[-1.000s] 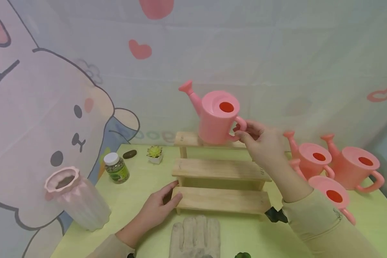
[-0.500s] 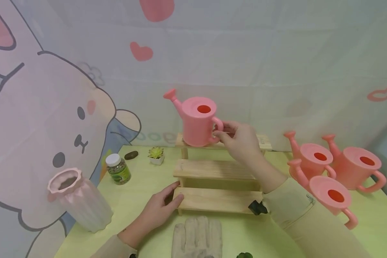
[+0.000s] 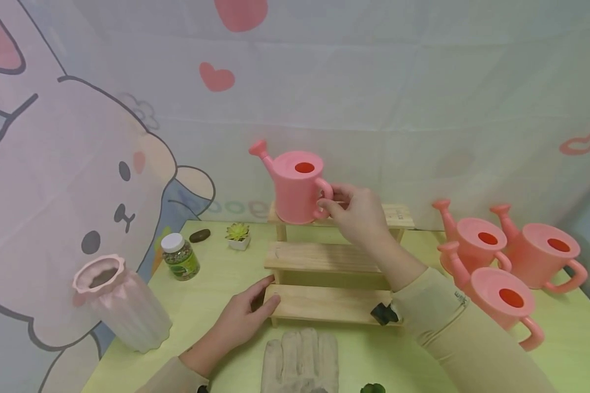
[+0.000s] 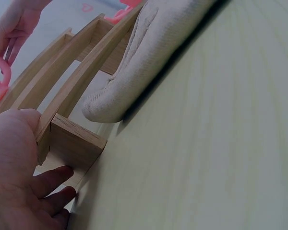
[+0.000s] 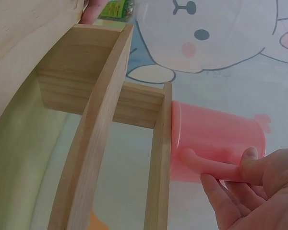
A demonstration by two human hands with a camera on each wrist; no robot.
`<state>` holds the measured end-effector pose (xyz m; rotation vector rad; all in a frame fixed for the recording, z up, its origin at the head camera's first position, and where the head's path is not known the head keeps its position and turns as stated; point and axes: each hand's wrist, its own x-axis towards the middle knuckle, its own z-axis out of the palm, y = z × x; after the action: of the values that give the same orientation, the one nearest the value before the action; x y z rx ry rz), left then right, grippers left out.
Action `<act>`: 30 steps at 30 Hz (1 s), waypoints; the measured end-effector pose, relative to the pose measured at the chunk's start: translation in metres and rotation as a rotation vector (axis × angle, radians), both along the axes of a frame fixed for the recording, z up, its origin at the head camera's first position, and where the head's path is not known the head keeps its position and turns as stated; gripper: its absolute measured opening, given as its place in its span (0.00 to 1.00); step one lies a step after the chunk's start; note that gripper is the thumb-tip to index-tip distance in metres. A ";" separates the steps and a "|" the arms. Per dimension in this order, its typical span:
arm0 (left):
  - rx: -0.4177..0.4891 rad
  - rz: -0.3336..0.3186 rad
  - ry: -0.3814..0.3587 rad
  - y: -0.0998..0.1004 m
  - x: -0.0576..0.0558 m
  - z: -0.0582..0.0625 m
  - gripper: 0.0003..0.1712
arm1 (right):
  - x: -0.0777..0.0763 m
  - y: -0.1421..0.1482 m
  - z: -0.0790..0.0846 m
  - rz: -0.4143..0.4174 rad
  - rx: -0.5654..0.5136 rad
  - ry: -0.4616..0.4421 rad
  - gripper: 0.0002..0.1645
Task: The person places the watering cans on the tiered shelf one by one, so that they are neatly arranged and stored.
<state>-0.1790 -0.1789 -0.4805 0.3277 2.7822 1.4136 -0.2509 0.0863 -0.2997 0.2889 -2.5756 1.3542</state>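
Observation:
A pink watering can (image 3: 299, 188) stands upright at the left part of the top step of a three-tier wooden stand (image 3: 331, 303). My right hand (image 3: 359, 215) pinches its handle between thumb and fingers; in the right wrist view the can's base (image 5: 176, 143) meets the top plank. My left hand (image 3: 241, 316) holds the left end of the lowest step. The left wrist view shows its thumb over the plank and its fingertips (image 4: 62, 173) by the side panel (image 4: 77, 143).
Three more pink watering cans (image 3: 508, 297) stand at the right. To the left are a ribbed vase (image 3: 128, 311), a white-lidded jar (image 3: 181, 259), a dark stone (image 3: 200, 235) and a small potted succulent (image 3: 238, 236). Gloves (image 3: 300, 360) lie before the stand; a green item (image 3: 372, 388) is at the bottom.
My right hand has carried the watering can leftward and slightly down along the top step. My left hand has stayed at the stand's lower left end.

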 end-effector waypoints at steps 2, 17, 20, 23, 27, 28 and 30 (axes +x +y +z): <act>0.000 -0.003 0.000 0.000 -0.001 0.000 0.35 | 0.000 0.000 0.000 -0.004 0.008 -0.003 0.25; -0.001 -0.002 -0.001 0.000 -0.001 -0.003 0.35 | 0.002 0.002 -0.001 0.056 0.014 -0.017 0.24; 0.003 -0.005 -0.002 0.001 -0.001 -0.004 0.34 | 0.002 0.007 -0.005 0.075 0.001 -0.033 0.29; 0.007 -0.004 0.000 0.002 -0.001 -0.003 0.34 | 0.004 0.013 -0.010 0.082 -0.010 -0.043 0.34; 0.001 0.001 0.008 0.002 -0.001 -0.001 0.34 | 0.010 0.023 -0.017 0.085 0.004 -0.025 0.37; 0.002 0.000 0.008 0.001 -0.001 0.000 0.35 | 0.013 0.026 -0.018 0.081 0.007 -0.024 0.37; 0.004 -0.002 0.008 0.001 -0.001 0.001 0.35 | 0.019 0.033 -0.021 0.074 0.020 -0.012 0.38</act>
<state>-0.1796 -0.1779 -0.4799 0.3362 2.7853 1.4204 -0.2317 0.1194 -0.3208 0.3835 -2.6137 1.3597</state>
